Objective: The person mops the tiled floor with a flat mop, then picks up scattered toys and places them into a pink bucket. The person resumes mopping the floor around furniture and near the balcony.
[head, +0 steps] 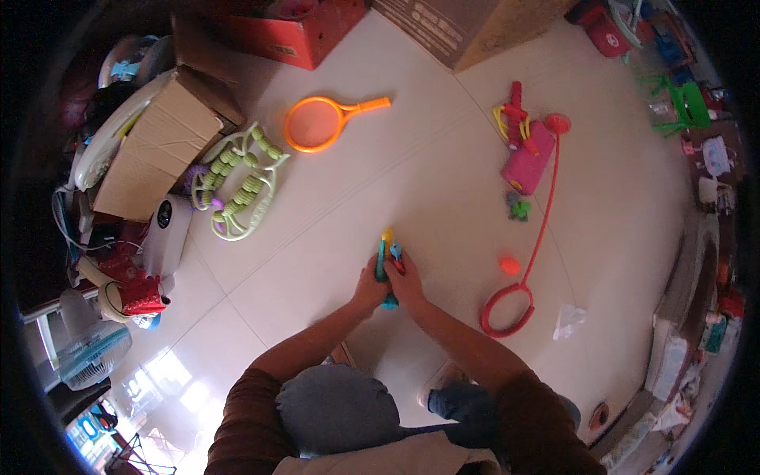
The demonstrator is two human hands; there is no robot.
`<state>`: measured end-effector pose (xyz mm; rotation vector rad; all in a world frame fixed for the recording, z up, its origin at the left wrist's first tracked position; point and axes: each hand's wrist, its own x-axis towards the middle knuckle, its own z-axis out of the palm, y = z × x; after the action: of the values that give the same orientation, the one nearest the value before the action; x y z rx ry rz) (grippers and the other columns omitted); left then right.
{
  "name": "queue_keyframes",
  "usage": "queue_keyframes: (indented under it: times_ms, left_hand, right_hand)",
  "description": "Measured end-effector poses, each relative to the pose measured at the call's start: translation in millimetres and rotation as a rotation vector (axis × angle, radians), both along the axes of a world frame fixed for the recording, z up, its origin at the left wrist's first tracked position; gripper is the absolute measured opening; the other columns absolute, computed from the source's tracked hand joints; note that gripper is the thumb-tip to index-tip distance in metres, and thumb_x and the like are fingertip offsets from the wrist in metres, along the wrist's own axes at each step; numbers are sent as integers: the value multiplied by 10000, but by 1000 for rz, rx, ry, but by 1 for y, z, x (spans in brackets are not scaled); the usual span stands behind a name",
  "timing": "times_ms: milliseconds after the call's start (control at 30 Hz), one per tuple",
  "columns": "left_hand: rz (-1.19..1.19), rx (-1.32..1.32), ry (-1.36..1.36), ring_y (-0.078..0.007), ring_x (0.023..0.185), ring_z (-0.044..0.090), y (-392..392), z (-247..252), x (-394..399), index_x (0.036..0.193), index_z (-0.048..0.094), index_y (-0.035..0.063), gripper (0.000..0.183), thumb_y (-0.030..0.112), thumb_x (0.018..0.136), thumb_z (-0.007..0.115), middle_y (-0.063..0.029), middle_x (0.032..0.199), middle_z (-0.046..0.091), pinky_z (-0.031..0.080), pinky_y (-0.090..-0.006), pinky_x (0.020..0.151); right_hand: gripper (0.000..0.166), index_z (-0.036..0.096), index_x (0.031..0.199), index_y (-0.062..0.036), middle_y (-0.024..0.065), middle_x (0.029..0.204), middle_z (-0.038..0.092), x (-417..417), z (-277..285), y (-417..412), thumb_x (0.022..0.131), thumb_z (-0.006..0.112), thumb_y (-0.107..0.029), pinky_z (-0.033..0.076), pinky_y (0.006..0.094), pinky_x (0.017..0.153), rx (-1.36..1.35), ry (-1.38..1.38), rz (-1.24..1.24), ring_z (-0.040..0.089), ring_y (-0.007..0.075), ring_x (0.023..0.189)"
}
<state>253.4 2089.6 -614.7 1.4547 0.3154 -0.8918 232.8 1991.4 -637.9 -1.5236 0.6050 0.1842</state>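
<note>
My left hand [370, 284] and my right hand [406, 282] are close together in front of my knees. Both close around a small bundle of plastic toys. In my left hand is a long teal piece [380, 267], with a teal end below the fingers. Beside it rises a yellow piece [387, 236] with a rounded tip. My right hand grips a small blue and red piece [396, 252]. My fingers hide most of the bundle, so its exact kind is unclear.
On the tiled floor lie an orange toy racket [314, 124], a green roller massager [243, 190], a red ankle skip ring [490, 314], an orange ball [510, 265], a pink block [527, 160] and a red-handled rope [515, 113]. Cardboard boxes [157, 148] and a fan [95, 355] stand leftward.
</note>
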Motion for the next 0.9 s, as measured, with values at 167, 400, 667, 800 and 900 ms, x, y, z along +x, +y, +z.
queue_keyframes:
  times_ms: [167,400,667,800,900]
  left_hand:
    - [123,-96,-60,-185,1058,504,10,12,42,1335,307,102,662,42,768,642,-79,1185,506,449,-338,871]
    - [145,-196,-675,-201,869,552,40,184,294,1238,431,55,485,186,797,584,-102,1031,566,487,-343,743]
    - [467,-203,-680,-214,975,527,61,172,330,1311,270,98,638,114,768,604,-106,1108,480,474,-327,795]
    - [306,-192,-265,-188,966,519,49,59,237,1265,369,74,504,65,798,559,-104,1088,484,483,-336,810]
    - [105,-54,-70,-224,968,538,22,15,189,1253,394,72,452,147,838,558,-111,1069,513,480,-376,849]
  right_hand:
    - [436,483,1186,-10,174,1022,580,58,31,9,848,572,-271,458,364,807,-13,-45,-21,570,254,942]
    - [561,405,1218,-12,209,1154,510,311,213,31,794,608,-317,412,412,883,97,-612,142,489,325,1096]
    - [430,484,1210,-54,27,1043,529,290,154,-94,855,559,-284,425,270,809,-340,-464,246,504,113,938]
    - [261,522,1114,-79,22,958,589,126,55,-199,874,533,-182,464,260,739,-54,-27,217,562,108,853]
    - [329,498,1113,-49,77,867,588,32,43,-276,809,585,-138,473,304,624,-178,170,3,577,176,731]
